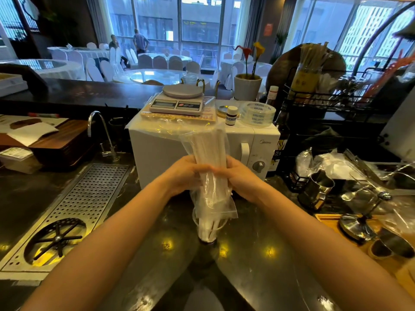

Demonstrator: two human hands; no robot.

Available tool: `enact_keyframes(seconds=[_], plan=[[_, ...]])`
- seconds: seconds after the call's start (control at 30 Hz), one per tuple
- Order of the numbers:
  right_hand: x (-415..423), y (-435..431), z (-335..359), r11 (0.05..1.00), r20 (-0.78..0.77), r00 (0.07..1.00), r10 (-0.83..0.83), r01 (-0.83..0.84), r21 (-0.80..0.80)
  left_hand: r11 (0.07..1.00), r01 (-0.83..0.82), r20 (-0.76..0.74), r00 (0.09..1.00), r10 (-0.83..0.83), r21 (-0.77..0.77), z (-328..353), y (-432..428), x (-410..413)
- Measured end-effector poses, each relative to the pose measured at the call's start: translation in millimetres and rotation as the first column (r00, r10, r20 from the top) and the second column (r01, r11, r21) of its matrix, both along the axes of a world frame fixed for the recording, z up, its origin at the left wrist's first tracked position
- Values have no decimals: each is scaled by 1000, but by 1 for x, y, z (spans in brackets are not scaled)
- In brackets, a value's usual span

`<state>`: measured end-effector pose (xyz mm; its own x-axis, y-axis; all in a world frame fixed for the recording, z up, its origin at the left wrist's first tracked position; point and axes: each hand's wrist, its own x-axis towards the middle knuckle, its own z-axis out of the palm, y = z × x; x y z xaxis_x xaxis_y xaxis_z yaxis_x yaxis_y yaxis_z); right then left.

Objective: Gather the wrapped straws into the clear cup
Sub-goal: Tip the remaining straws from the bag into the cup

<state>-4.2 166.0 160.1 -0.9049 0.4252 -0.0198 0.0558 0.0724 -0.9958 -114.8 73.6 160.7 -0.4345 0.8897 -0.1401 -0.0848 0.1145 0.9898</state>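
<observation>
Dozens of wrapped straws [210, 158], bunched upright in a plastic bag [221, 205], are feeding into the clear cup [207, 227] on the dark counter [258, 261]; I am clasping the bundle with my left hand [182, 176] and right hand [241, 178]. The light cup risks tipping if the bag snags. A microwave [253, 140] is standing close behind.

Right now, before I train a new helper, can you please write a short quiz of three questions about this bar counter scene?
1. True or false: both hands grip the clear plastic bag of white wrapped straws.
2. Where do the straws' lower ends stand? A) clear plastic cup B) perforated steel drain tray
3. What grey digital device sits on the white microwave?

Key: 1 true; left hand, right hand. 2 A. 3 kitchen scale.
</observation>
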Motion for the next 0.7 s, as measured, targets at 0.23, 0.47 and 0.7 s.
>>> enact_keyframes(seconds=[0.23, 0.47, 0.7], plan=[[0, 14, -20, 997, -23, 1000, 5, -4, 71, 999, 29, -145, 989, -24, 37, -13, 8, -4], [-2, 20, -40, 999, 12, 1000, 11, -11, 39, 999, 49, -178, 983, -45, 22, -31, 11, -9], [-6, 29, -45, 992, 23, 998, 65, -67, 103, 999, 51, -218, 975, -48, 11, -37, 17, -16]])
